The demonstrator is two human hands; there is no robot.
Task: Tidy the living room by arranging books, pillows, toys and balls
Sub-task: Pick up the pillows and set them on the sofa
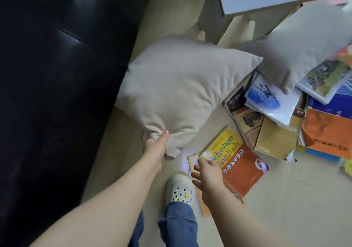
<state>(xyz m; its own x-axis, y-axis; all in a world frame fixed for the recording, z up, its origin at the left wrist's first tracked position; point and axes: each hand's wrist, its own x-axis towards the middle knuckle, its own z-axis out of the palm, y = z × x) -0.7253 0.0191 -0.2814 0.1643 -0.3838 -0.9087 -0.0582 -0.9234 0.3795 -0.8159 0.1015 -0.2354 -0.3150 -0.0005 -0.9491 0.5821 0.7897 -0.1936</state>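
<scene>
My left hand (156, 149) grips the near corner of a beige pillow (182, 90), which hangs above the wooden floor beside the black sofa. My right hand (206, 174) hovers open, fingers spread, over the corner of a yellow and orange English textbook (240, 163) lying on the floor. A grey pillow (297, 45) rests on a loose pile of books (285, 117) at the right.
A black leather sofa (57, 75) fills the left side. A pale wooden table (247, 1) stands at the top, one leg behind the beige pillow. My white clog (180, 188) stands on the floor between my arms. Bare floor lies at the lower right.
</scene>
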